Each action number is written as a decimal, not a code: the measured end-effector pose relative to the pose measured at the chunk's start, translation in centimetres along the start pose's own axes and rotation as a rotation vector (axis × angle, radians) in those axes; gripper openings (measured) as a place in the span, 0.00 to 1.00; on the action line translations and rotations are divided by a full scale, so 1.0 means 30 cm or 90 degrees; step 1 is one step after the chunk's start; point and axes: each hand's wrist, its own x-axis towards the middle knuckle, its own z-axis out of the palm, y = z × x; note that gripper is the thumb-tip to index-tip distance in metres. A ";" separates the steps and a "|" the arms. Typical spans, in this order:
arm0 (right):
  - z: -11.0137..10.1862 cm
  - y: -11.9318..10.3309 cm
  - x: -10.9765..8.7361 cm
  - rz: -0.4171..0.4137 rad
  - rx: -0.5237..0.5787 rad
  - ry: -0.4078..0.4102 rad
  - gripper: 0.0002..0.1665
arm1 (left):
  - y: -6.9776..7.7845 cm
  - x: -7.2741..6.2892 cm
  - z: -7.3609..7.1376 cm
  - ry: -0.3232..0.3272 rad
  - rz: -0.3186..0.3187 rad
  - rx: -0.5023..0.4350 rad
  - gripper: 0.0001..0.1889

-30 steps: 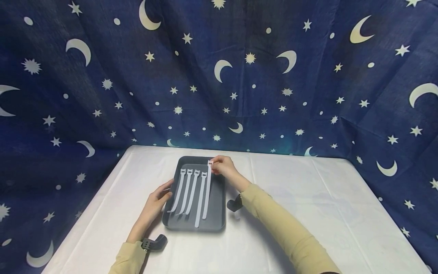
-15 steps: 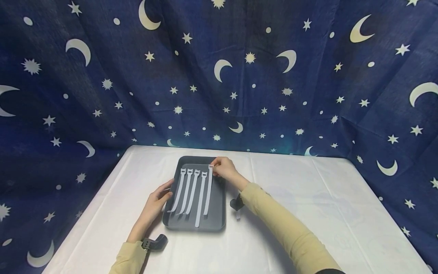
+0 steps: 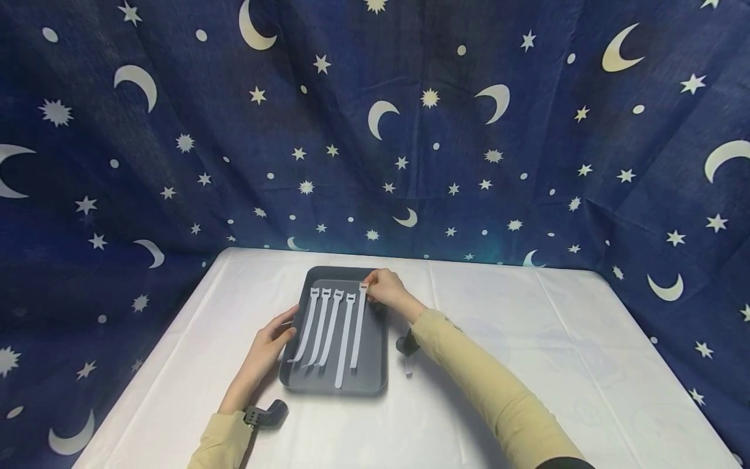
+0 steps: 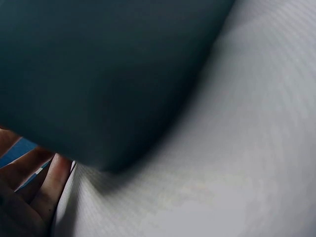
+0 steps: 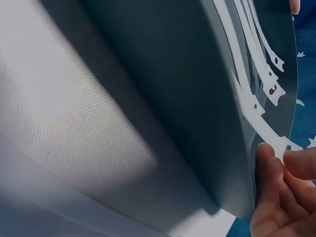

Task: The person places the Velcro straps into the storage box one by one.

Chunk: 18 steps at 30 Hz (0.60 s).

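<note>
A dark grey tray [image 3: 369, 381] lies on the table with several white hook-and-loop cable ties [image 3: 344, 342] side by side in it. At its far right, my right hand [image 3: 385, 288] pinches the slotted head of the rightmost cable tie [image 3: 357, 332] between thumb and fingertips. The right wrist view shows that cable tie [image 5: 261, 127] running from the pinch across the tray. My left hand [image 3: 263, 348] rests against the tray's left side with its fingers extended. In the left wrist view, the left fingers [image 4: 55, 180] show just beyond the tray's corner [image 4: 111, 148].
A white cloth covers the table [image 3: 527, 365]. Behind it hangs a dark blue curtain [image 3: 351, 130] with moons and stars. Dark wrist mounts [image 3: 269, 415] stick out from both wrists, the right one close beside the tray.
My right hand has shifted slightly right and toward me, taking the rightmost cable tie with it, a little farther from its neighbour. The left hand and the tray have stayed in place.
</note>
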 end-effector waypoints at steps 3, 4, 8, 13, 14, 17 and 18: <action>-0.002 0.003 0.002 0.001 -0.006 -0.007 0.13 | -0.002 0.001 0.001 0.000 -0.001 0.001 0.26; -0.002 0.004 0.002 0.002 -0.004 -0.011 0.14 | -0.001 0.001 0.001 -0.001 -0.002 0.002 0.26; -0.007 0.009 0.002 -0.005 0.007 -0.022 0.15 | -0.002 0.002 0.002 -0.002 -0.003 0.001 0.26; -0.016 0.010 -0.002 -0.010 0.017 -0.032 0.17 | -0.002 0.003 0.003 -0.004 -0.005 -0.001 0.26; -0.017 0.010 -0.003 -0.010 0.016 -0.032 0.17 | -0.002 0.002 0.002 -0.004 -0.003 -0.002 0.26; -0.017 0.008 -0.005 -0.012 0.018 -0.035 0.17 | -0.003 0.002 0.000 -0.003 0.001 -0.001 0.26; -0.017 0.007 -0.005 -0.013 0.022 -0.036 0.17 | -0.003 0.003 0.000 -0.003 0.003 -0.001 0.26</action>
